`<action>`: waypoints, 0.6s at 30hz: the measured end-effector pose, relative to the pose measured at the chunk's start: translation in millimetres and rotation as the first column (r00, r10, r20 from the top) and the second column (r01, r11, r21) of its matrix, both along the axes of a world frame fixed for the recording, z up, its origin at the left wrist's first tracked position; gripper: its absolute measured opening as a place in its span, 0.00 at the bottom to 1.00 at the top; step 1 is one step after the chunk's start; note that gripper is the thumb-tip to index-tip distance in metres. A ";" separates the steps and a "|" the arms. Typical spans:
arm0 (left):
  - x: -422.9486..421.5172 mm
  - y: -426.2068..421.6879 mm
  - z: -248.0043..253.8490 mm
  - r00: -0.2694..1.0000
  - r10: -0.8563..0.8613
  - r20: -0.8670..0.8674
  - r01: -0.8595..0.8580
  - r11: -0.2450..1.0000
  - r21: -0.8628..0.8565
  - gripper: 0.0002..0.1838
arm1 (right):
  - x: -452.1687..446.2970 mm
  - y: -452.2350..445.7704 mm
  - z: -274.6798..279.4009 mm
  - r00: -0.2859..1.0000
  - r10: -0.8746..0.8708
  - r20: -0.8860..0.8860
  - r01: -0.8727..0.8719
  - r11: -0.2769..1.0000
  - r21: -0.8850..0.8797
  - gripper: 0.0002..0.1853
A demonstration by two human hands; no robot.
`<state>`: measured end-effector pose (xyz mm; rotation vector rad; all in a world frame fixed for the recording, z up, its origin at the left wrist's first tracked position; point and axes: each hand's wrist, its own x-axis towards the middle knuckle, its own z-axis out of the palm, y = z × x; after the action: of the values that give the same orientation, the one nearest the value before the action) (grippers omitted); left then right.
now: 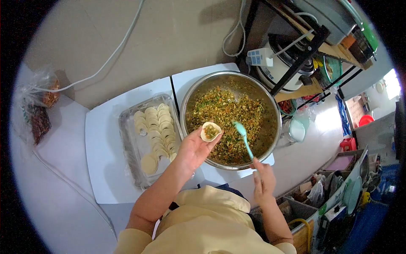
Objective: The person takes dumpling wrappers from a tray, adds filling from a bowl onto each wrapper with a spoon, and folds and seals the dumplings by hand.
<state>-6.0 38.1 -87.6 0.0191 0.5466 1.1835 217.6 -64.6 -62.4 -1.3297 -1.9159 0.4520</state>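
Note:
My left hand (194,150) cups a round dumpling wrapper (210,132) with a little chopped filling in its middle, held over the left rim of a big steel bowl (185,111). Chopped filling (228,112) in orange, green and yellow bits lies in that bowl. In my right hand (264,180) is the handle of a light green spoon (241,130), fingers closed round it. The spoon's head rests on or just above the filling; I cannot tell which. Left of the bowl, overlapping rows of wrappers (154,129) lie in a clear plastic tray (129,142).
Tray and bowl stand on a white table (101,169) against the wall. A rack (313,46) at the right back holds a rice cooker (275,72) and a power strip (260,57). Plastic bags (36,106) hang at the left. Crates (296,207) stand at the lower right.

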 end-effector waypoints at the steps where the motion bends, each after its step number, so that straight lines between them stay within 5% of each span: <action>1: 0.3 -0.3 1.0 1.000 -0.005 0.003 0.005 1.000 -0.011 0.19 | 2.5 5.1 4.9 0.998 -0.052 -0.020 0.051 0.996 -0.068 0.20; 4: -1.8 -1.9 8.1 0.997 -0.074 0.014 0.074 0.997 -0.009 0.20 | 6.0 19.0 12.2 0.992 -0.089 0.091 0.105 0.976 -0.190 0.17; 6: -3.1 -4.7 15.6 0.990 -0.140 0.023 0.140 0.990 0.003 0.21 | 6.7 25.3 7.6 0.909 0.076 0.410 -0.057 0.997 -0.060 0.16; 13: -0.3 -24.2 50.2 0.959 -0.281 0.023 0.276 0.952 0.131 0.28 | -6.2 34.7 25.9 0.904 0.123 0.410 -0.097 0.992 -0.084 0.15; 15: 2.5 -31.4 55.6 0.950 -0.310 0.032 0.299 0.935 0.193 0.33 | -11.1 37.0 27.9 0.994 0.090 0.067 -0.094 0.994 0.060 0.15; 18: 6.4 -37.3 60.9 0.924 -0.380 0.044 0.355 0.895 0.270 0.32 | -23.8 38.6 36.1 0.993 0.092 -0.068 -0.073 0.967 0.243 0.16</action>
<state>0.4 0.8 -26.7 0.2771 0.2825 0.8700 193.9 -26.0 -26.3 -1.0634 -1.8983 0.2974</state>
